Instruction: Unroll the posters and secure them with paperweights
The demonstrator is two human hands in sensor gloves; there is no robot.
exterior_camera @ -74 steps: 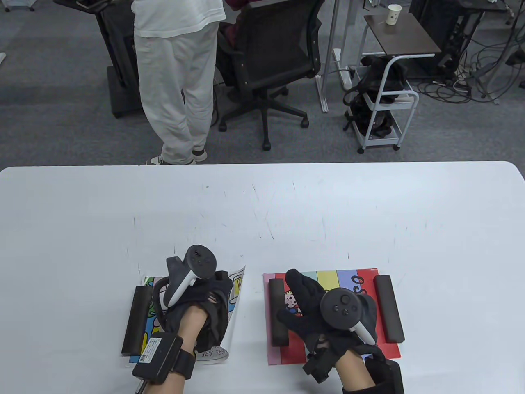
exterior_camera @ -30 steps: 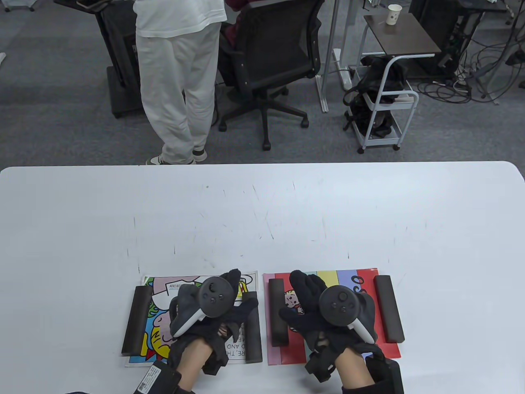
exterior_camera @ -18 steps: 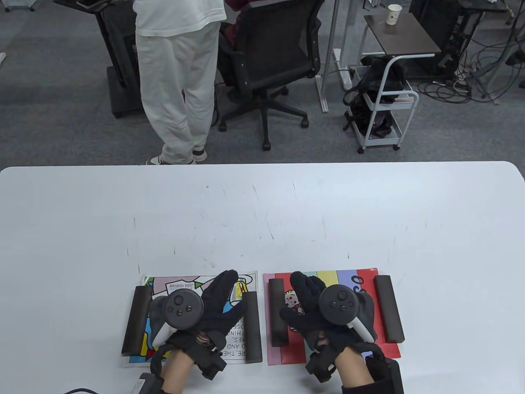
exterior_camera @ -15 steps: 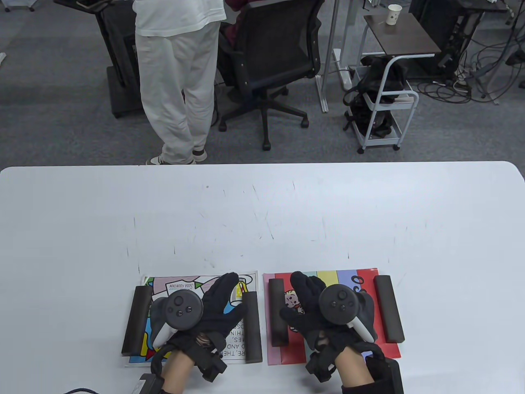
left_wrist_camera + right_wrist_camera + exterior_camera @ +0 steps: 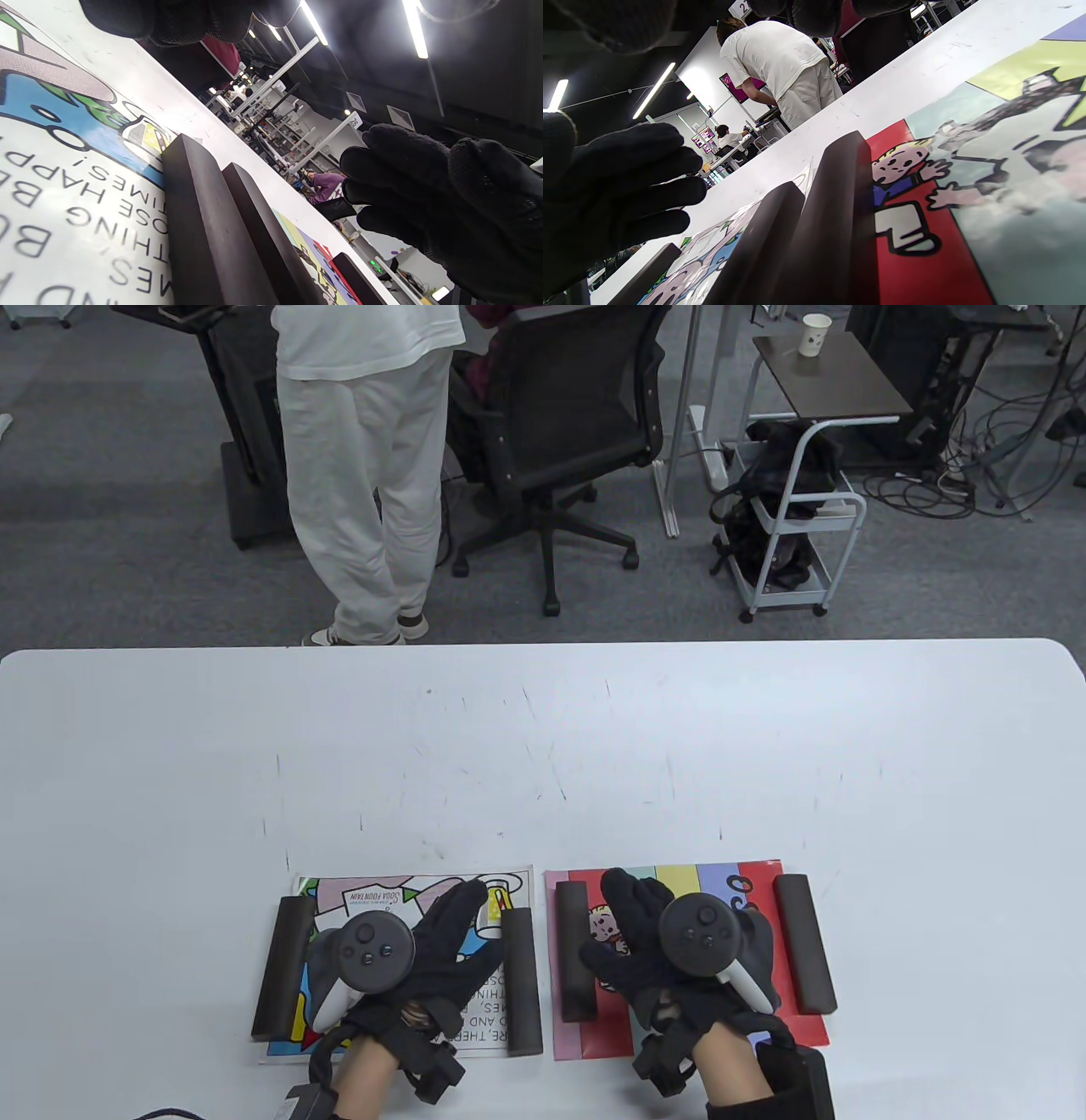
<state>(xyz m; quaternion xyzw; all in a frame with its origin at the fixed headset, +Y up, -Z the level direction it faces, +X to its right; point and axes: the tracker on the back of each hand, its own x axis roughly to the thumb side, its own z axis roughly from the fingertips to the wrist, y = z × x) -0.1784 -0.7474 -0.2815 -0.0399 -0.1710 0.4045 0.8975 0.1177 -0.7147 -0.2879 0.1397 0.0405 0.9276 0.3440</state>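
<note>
A person in white (image 5: 365, 466) stands beside a black office chair (image 5: 568, 432) beyond the table (image 5: 543, 729).

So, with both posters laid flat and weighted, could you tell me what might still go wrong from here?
1. The left hand lies over the left poster; lifting off could drag the sheet or nudge the bar on its right edge.
2. Both posters' near edges lie close to the table front, so a wrist could catch them.
</note>
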